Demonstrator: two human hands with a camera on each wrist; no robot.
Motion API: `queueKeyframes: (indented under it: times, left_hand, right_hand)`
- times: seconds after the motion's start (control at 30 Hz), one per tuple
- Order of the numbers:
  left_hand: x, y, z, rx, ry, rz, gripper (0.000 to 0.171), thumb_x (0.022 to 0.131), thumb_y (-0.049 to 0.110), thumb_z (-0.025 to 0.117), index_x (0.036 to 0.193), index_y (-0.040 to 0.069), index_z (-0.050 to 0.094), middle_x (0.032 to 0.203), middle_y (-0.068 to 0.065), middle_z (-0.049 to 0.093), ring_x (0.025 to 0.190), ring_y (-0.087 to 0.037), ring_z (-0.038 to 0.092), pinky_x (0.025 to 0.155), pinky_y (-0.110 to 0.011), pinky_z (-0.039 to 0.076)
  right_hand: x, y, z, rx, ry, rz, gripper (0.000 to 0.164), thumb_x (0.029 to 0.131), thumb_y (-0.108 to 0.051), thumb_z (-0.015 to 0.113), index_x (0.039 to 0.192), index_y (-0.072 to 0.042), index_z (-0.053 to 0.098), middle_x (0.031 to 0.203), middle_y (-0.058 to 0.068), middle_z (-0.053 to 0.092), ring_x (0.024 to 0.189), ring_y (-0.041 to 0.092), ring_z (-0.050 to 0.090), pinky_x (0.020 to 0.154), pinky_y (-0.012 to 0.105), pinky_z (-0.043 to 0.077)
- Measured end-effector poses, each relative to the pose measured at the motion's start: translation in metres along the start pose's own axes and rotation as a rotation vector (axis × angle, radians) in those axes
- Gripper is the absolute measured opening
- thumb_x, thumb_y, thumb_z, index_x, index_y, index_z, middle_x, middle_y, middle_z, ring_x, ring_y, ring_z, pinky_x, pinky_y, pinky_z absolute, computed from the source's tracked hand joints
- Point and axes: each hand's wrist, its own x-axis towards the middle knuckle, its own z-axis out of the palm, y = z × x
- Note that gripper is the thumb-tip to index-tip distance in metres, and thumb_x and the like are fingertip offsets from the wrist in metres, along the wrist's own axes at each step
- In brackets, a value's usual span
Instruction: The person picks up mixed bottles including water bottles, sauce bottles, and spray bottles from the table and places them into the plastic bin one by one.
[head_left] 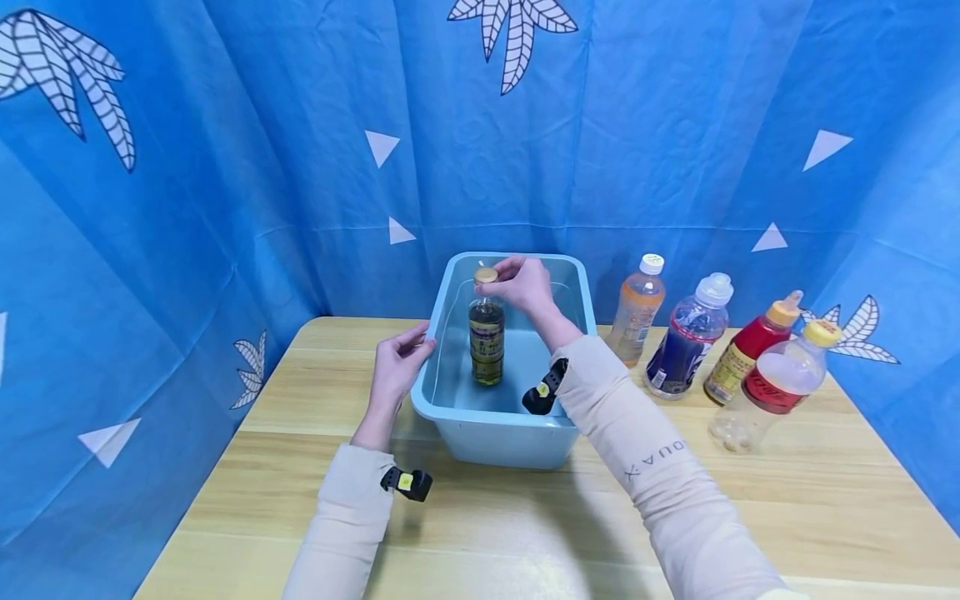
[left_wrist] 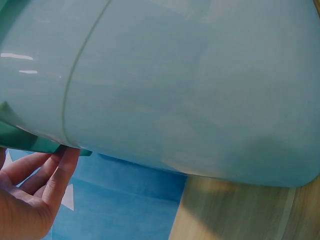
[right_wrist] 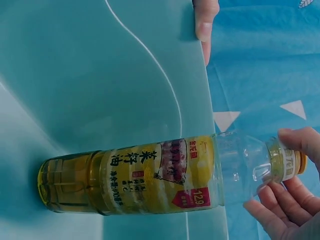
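A light blue plastic tub stands on the table. Inside it is a cooking oil bottle with a yellow cap, upright or nearly so. My right hand pinches this bottle at the cap and neck; in the right wrist view the label and golden oil show clearly. At the tub's left side my left hand grips the rim. The left wrist view shows those fingers under the rim, while the thumb appears over its edge in the right wrist view.
Right of the tub stand an orange drink bottle, a dark purple drink bottle, a red sauce bottle and a mostly clear bottle with a red label. A blue curtain hangs behind the wooden table.
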Motion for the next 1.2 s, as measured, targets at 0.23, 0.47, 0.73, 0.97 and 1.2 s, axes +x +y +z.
queueKeyframes:
  times: [0.23, 0.47, 0.73, 0.97, 1.2]
  left_hand:
    - [0.0009, -0.0004, -0.0004, 0.002, 0.001, 0.003, 0.036, 0.084, 0.011, 0.060, 0.120, 0.003, 0.055, 0.110, -0.018, 0.058, 0.096, -0.026, 0.057, 0.084, -0.032, 0.046]
    - [0.0006, 0.0001, -0.0004, 0.001, 0.000, 0.009, 0.037, 0.085, 0.011, 0.059, 0.120, 0.003, 0.055, 0.110, -0.018, 0.058, 0.096, -0.026, 0.057, 0.084, -0.032, 0.046]
    - [0.0008, -0.0001, -0.0005, 0.005, 0.004, 0.025, 0.036, 0.084, 0.009, 0.059, 0.119, 0.002, 0.055, 0.109, -0.019, 0.059, 0.095, -0.026, 0.057, 0.084, -0.033, 0.046]
    - [-0.0013, 0.0007, -0.0005, 0.008, -0.003, 0.021, 0.037, 0.085, 0.011, 0.059, 0.120, 0.002, 0.054, 0.111, -0.018, 0.058, 0.097, -0.028, 0.057, 0.084, -0.034, 0.046]
    - [-0.0022, 0.0012, -0.0009, 0.010, 0.003, 0.020, 0.036, 0.085, 0.011, 0.059, 0.120, 0.003, 0.055, 0.111, -0.018, 0.058, 0.097, -0.027, 0.057, 0.084, -0.034, 0.046]
  right_hand:
    - [-0.0008, 0.0006, 0.0024, 0.010, -0.010, 0.034, 0.033, 0.064, -0.021, 0.079, 0.089, -0.007, 0.064, 0.085, 0.005, 0.062, 0.080, 0.018, 0.056, 0.071, 0.031, 0.047]
    - [-0.0004, 0.0031, 0.0060, -0.001, -0.015, 0.032, 0.033, 0.064, -0.022, 0.080, 0.089, -0.008, 0.064, 0.085, 0.005, 0.061, 0.080, 0.018, 0.055, 0.071, 0.031, 0.047]
    - [-0.0012, 0.0026, 0.0097, -0.013, -0.020, 0.013, 0.035, 0.063, -0.022, 0.080, 0.090, -0.007, 0.064, 0.085, 0.005, 0.062, 0.079, 0.018, 0.056, 0.069, 0.029, 0.047]
    - [-0.0029, 0.0010, 0.0095, -0.022, -0.053, 0.015, 0.035, 0.066, -0.021, 0.078, 0.093, -0.007, 0.062, 0.088, 0.006, 0.060, 0.082, 0.019, 0.055, 0.071, 0.030, 0.046]
    - [-0.0039, -0.0008, 0.0084, -0.005, -0.096, 0.016, 0.036, 0.069, -0.019, 0.076, 0.097, -0.005, 0.059, 0.092, 0.008, 0.059, 0.086, 0.020, 0.054, 0.076, 0.032, 0.046]
